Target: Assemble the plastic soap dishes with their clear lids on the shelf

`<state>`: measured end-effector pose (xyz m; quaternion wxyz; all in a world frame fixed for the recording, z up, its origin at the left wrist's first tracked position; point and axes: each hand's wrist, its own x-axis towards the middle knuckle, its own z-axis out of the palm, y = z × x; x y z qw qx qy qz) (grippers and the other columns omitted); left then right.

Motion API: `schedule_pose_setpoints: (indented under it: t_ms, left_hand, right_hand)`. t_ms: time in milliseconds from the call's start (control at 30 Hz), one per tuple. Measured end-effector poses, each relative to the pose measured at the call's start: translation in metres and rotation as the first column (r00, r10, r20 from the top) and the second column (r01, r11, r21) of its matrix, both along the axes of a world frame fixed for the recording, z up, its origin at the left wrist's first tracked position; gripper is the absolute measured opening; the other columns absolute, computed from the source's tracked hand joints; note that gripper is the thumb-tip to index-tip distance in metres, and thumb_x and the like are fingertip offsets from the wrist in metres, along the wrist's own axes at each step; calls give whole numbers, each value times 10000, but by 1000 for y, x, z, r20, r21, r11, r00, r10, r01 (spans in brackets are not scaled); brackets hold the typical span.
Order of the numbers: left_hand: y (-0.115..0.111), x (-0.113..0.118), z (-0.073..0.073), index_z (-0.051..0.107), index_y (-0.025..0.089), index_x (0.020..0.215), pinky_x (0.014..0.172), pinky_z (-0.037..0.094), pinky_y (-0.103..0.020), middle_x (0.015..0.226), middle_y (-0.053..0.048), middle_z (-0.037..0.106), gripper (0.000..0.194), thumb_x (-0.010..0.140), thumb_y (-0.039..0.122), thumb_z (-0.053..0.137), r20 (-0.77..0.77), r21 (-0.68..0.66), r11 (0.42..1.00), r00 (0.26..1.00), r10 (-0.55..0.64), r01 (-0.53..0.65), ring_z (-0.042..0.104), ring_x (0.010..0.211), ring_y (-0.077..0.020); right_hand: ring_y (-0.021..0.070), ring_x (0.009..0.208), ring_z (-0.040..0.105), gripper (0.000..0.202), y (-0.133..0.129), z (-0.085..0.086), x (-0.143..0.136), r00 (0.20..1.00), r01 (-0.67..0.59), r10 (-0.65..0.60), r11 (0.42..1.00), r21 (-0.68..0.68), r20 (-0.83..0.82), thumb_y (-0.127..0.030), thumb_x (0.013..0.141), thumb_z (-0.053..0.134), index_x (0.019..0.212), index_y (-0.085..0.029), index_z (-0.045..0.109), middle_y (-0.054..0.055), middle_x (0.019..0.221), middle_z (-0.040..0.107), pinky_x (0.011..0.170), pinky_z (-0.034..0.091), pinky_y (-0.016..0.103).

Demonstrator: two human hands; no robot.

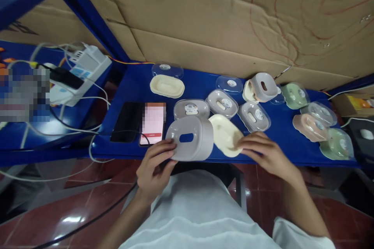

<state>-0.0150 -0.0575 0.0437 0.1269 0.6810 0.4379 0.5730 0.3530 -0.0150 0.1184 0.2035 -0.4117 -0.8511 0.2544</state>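
My left hand (pixel 156 167) is closed on the near left edge of a grey plastic box (pixel 201 140), rounded, with an oval slot through the face turned up. Between thumb and fingers, my right hand (pixel 263 149) pinches the right end of a shallow cream tray (pixel 224 134). The tray is held tilted, close to the box's right side. Just behind them on the blue table lie grey boxes with clear lids, one at the left (pixel 181 114), another in the middle (pixel 214 105) and a third at the right (pixel 248 118).
A second cream tray (pixel 166 86) and a clear lid (pixel 166 71) lie at the back. A grey box (pixel 264 85) leans at the back right, near green (pixel 293 95) and pink (pixel 309 127) ones. Phones (pixel 153 124) and a cabled power strip (pixel 93 66) are leftward.
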Motion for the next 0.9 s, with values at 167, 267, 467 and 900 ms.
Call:
schedule_pose_setpoints:
  t_ms: [167, 267, 467, 900]
  left_hand:
    - [9, 13, -8, 707, 252, 1199, 1041, 644, -464, 1178, -59, 782, 261, 975, 123, 740, -104, -88, 986, 983, -151, 143, 741, 1218, -249]
    - [16, 25, -14, 715, 238, 1211, 1068, 636, -440, 1193, -70, 779, 256, 982, 125, 733, -183, -116, 959, 943, -277, 259, 733, 1245, -247]
    - [23, 31, -22, 708, 231, 1272, 1140, 600, -457, 1217, -81, 779, 294, 996, 129, 711, -272, -128, 942, 902, -334, 310, 712, 1289, -248]
    - [25, 30, -23, 693, 236, 1256, 1132, 602, -466, 1281, -103, 759, 261, 1019, 130, 666, -450, -115, 932, 818, -357, 344, 702, 1315, -265]
  right_hand:
    - [246, 1233, 712, 319, -15, -49, -17, 997, -29, 26, 999, 37, 73, -186, 1078, 532, 1230, -332, 772, 37, 1383, 746, 1031, 612, 476]
    - [259, 1398, 629, 410, -13, -55, -15, 994, 87, -91, 993, 83, 53, -156, 1078, 463, 1310, -349, 740, 34, 1555, 630, 1145, 560, 529]
    - [352, 1601, 394, 624, -32, -64, -26, 985, 167, -170, 973, 158, 7, -398, 1041, 642, 1634, -379, 447, 81, 1737, 393, 1241, 458, 631]
    - [346, 1623, 350, 577, -52, -94, -54, 981, 130, -158, 965, 228, 110, -293, 1034, 664, 1584, -382, 516, 38, 1643, 537, 1219, 508, 634]
